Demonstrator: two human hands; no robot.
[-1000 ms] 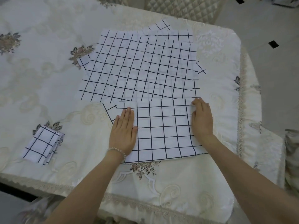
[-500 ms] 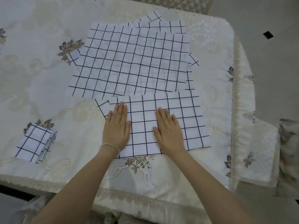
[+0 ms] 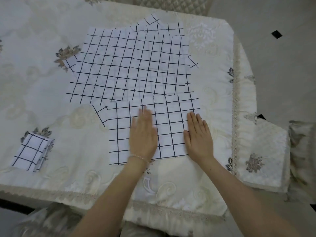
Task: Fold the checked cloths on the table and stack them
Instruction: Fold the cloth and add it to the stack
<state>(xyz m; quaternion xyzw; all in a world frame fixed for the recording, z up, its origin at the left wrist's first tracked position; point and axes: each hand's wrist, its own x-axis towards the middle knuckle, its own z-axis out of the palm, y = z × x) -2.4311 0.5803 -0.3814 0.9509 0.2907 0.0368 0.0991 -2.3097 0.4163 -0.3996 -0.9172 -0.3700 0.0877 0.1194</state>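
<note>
A white cloth with black checks, folded once [image 3: 169, 129], lies flat near the table's front edge. My left hand [image 3: 143, 135] lies flat on its middle, fingers straight, slightly blurred. My right hand [image 3: 199, 135] presses flat on its right edge, fingers straight. Behind it lies a loose pile of unfolded checked cloths [image 3: 130, 65], overlapping at different angles. A small stack of folded checked cloths [image 3: 31, 151] sits at the front left of the table.
The table is covered by a cream embroidered tablecloth [image 3: 51, 100] with a lace trim along its front and right edges. A quilted chair back [image 3: 172, 5] stands behind the table. A cushioned seat [image 3: 266, 156] sits to the right, over a tiled floor [image 3: 282, 48].
My left hand slid right across the folded cloth to its middle. My right hand moved from the cloth's middle out to its right edge, smoothing the cloth.
</note>
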